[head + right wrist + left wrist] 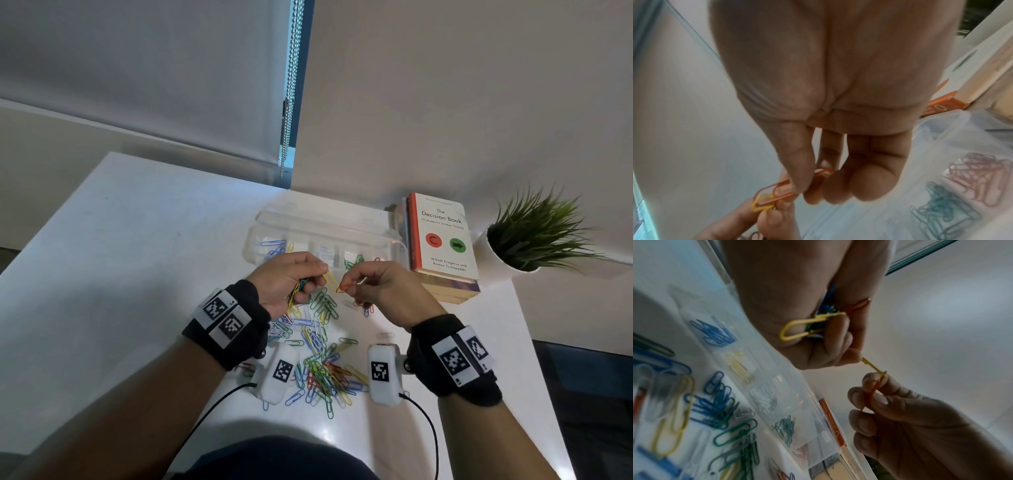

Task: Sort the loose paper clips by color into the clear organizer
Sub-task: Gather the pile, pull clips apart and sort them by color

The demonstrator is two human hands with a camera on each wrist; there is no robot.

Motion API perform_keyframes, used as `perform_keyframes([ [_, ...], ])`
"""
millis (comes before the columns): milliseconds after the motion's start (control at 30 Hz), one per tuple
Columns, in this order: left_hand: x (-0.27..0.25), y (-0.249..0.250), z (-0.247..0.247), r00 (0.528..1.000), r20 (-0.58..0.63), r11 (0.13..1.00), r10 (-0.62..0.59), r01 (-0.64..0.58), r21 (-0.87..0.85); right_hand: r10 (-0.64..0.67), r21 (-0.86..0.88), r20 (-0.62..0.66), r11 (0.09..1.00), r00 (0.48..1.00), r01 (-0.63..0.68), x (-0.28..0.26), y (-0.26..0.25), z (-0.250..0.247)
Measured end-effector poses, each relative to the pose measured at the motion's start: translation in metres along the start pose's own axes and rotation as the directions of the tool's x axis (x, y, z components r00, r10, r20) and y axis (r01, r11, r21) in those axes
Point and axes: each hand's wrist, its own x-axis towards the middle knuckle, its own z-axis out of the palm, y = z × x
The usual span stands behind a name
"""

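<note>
My left hand (318, 274) holds a bunch of mixed clips (813, 324) in the palm and pinches a yellow clip (330, 279) at its fingertips. Facing it, my right hand (359, 281) pinches an orange clip (777, 190) between thumb and fingers. The orange clip is hooked through the yellow clip's (761, 206) end above the table. Behind both hands lies the clear organizer (325, 222). Its compartments hold blue clips (715, 334), yellow clips (740, 366), white clips (764, 400), green clips (785, 428) and red clips (982, 175). A loose pile of clips (322, 363) lies between my wrists.
A stack of books (442, 240) sits right of the organizer, with a potted plant (534, 233) beyond it. The white table (137, 274) ends at the wall behind and at an edge on the right. A blind chain (289, 102) hangs at the back.
</note>
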Motion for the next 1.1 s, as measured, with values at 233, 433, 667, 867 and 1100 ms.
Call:
perform_keyframes([
  [233,-0.004,-0.002,0.000,0.999,-0.045,0.999,0.017,-0.019,-0.049,0.020,0.114,-0.109,0.993,0.994,-0.008,0.000,0.004,0.005],
  [433,-0.004,-0.006,0.001,0.999,-0.035,0.985,0.026,-0.031,-0.172,0.005,0.140,-0.193,0.990,0.981,0.023,0.003,0.003,0.009],
  [667,-0.005,-0.006,0.004,0.998,-0.006,0.974,0.063,-0.063,-0.217,-0.028,0.172,-0.180,0.983,0.983,0.060,0.001,0.000,0.012],
  [867,-0.003,-0.006,0.007,0.990,-0.033,0.975,0.138,-0.142,-0.174,-0.044,0.195,-0.145,0.978,0.989,0.072,-0.001,-0.002,0.013],
  [1100,-0.005,-0.001,0.005,0.994,0.008,0.985,0.111,-0.109,-0.131,-0.041,0.275,-0.168,0.958,0.985,0.087,-0.002,-0.005,0.011],
])
